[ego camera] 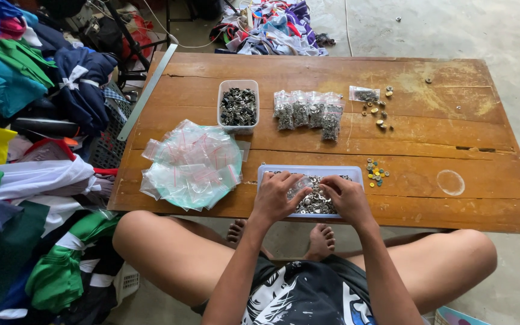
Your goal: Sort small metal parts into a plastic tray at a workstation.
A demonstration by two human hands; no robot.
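Person seated cross-legged at a low wooden table (428,129), seen from above. Both hands sit in a shallow clear tray (353,171) at the lower centre of the frame, near the table's front edge. The tray is filled with small silver metal fasteners (315,201).

Left hand (276,195): fingers curled over the tray's left half, pinching a small clear plastic bag (300,183) that lies between the two hands. Right hand (345,197): fingers bent down and drawn narrow at the bag's right edge, fingertips touching it; cannot tell whether a fastener is held between them.

Left of the tray, a loose heap of empty zip bags (192,165) piled on something round and pale green. Above it, at centre, a small upright clear tub (238,106) holding dark metal pieces. Just right of the tub, a row of filled bags (308,110) lying side by side. Further right, one flat bag and scattered brass-coloured pieces (379,111). Just right of the tray, a small cluster of coloured buttons (376,173).

Left side of the frame: piled garments (25,90) in blue, green, yellow, white. More fabric at top centre, on the floor.
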